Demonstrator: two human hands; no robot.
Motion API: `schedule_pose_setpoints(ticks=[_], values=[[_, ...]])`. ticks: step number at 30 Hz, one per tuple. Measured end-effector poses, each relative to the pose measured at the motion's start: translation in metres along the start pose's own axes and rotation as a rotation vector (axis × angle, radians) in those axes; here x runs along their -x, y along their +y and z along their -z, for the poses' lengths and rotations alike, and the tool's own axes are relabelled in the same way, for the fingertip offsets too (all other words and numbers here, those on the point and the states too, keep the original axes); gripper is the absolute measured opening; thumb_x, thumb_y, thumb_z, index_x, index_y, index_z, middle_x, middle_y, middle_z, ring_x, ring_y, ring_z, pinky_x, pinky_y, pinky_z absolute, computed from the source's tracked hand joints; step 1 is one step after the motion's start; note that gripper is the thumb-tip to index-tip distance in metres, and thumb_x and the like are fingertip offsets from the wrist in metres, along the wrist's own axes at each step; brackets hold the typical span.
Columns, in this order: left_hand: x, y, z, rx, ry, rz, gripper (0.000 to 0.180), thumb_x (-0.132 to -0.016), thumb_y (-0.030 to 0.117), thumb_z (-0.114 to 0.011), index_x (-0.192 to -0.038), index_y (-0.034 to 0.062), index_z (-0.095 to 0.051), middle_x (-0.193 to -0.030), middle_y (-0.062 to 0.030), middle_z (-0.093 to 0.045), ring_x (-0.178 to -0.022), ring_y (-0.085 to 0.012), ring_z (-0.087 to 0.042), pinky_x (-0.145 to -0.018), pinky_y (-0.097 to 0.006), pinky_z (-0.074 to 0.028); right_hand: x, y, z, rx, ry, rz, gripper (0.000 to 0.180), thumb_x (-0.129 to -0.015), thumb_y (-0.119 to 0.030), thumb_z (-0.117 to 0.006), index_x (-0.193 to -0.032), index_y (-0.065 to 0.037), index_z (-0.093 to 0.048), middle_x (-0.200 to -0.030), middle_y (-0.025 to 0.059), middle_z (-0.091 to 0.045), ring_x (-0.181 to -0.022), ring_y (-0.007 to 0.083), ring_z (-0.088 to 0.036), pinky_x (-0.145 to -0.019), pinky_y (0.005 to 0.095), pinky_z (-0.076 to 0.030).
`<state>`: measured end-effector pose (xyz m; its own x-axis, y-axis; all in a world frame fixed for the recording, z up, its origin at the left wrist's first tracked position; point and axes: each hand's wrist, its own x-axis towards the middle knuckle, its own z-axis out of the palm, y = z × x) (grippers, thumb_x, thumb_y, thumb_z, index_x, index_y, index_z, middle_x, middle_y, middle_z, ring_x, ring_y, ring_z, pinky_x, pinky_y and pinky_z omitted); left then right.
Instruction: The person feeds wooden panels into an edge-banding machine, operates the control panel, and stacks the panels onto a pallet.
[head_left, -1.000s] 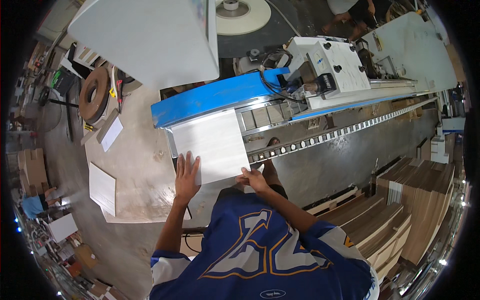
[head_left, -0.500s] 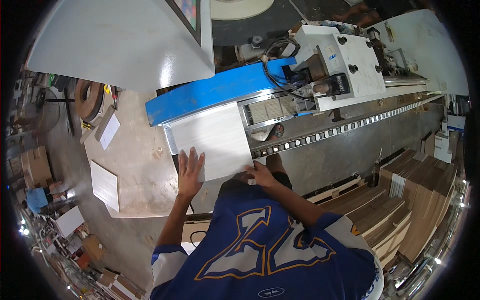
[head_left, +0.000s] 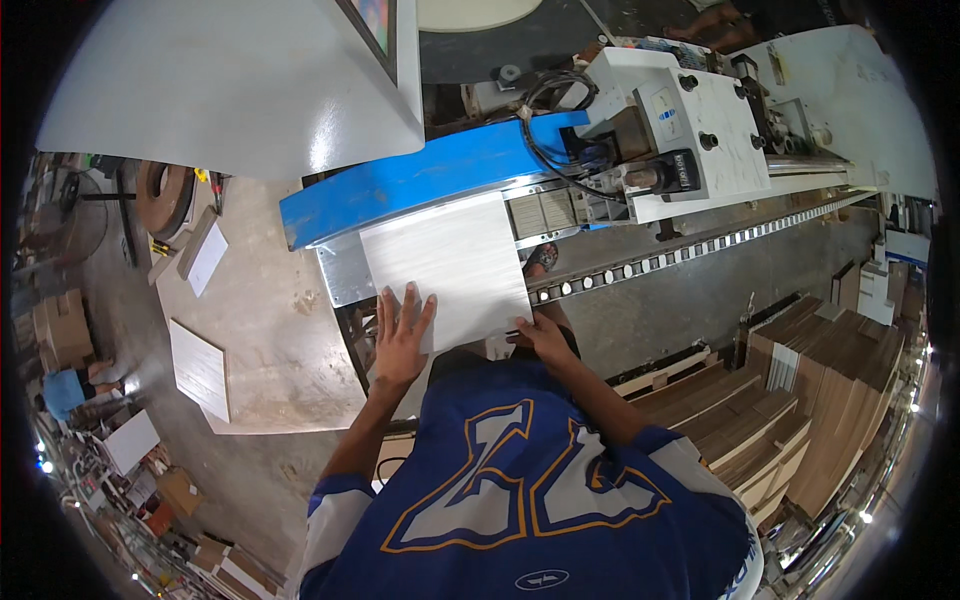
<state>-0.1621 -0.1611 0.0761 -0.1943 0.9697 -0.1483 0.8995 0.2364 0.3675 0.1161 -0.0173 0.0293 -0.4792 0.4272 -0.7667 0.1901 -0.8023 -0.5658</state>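
Your left hand point(head_left: 400, 335) lies flat, fingers spread, on the near edge of the pale panel point(head_left: 445, 262); your right hand point(head_left: 545, 335) pinches its near right corner. The panel rests on the machine bed below the blue guard point(head_left: 420, 180), nearer that guard than before.

Woodworking workshop, large blue-and-white panel machine point(head_left: 560, 170), stacked boards point(head_left: 800, 420), cut panels point(head_left: 200, 370) on dusty floor

Left hand point(head_left: 400, 335) flat, fingers spread; right hand point(head_left: 545, 338) curled, forearms extended forward.
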Motion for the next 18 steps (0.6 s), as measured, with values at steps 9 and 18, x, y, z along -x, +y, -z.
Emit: schedule_pose_setpoints(ticks=[9,18], values=[[-0.019,0.027,-0.02,-0.039,0.05,-0.045,0.1,-0.07,-0.001,-0.078,-0.159,0.0255,-0.044,-0.174,-0.0129,-0.02,-0.155,-0.0564,-0.013,-0.126,-0.064,-0.024,-0.002,-0.002,0.043,0.12,0.088,0.049,0.039,-0.104,-0.034,-0.068,-0.129,-0.004,-0.063,-0.119,0.008,-0.071,-0.104,0.0208,-0.071,-0.095,0.0357,-0.056],[-0.047,0.077,-0.021,0.019,0.046,-0.056,0.083,-0.081,-0.003,-0.062,-0.158,0.0207,-0.044,-0.171,-0.0139,-0.024,-0.153,-0.0601,-0.016,-0.123,-0.067,-0.026,0.008,-0.026,0.086,0.086,0.195,0.039,0.046,-0.103,-0.037,-0.069,-0.128,0.001,-0.063,-0.121,0.0123,-0.07,-0.103,0.0256,-0.073,-0.1,0.0393,-0.055]])
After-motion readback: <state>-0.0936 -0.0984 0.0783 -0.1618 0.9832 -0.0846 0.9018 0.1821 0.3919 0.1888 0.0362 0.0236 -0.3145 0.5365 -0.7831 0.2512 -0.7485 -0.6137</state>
